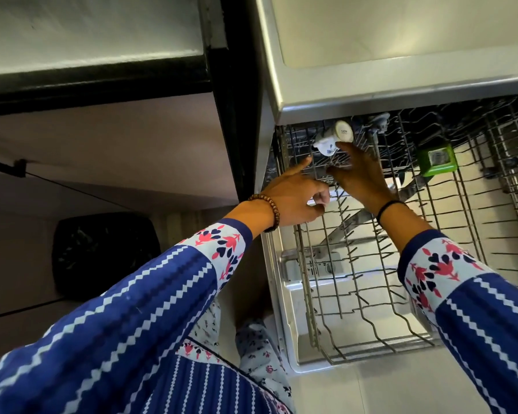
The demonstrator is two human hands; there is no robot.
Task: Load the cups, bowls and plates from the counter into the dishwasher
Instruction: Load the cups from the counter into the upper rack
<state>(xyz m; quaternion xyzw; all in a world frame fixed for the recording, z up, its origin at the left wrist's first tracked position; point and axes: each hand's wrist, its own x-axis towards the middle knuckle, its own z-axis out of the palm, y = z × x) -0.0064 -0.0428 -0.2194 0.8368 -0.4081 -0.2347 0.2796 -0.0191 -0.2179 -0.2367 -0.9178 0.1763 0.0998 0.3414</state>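
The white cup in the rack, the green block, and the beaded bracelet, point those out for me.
white cup (334, 138): head view, on its side wall.
green block (437, 159): head view, on its top face.
beaded bracelet (270, 211): head view, on beads at the left wrist.

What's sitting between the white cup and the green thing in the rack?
Only bare rack wires and tines, in the head view. No dish lies between the cup and the green thing.

Two cups lie in the rack (371, 294): one white cup (343, 131) at the far left, one small patterned cup (326, 147) touching it. One green box (436, 159) sits to the right. Two hands reach in, the left hand (296, 194) and the right hand (361, 174) (each wrist wears one bracelet).
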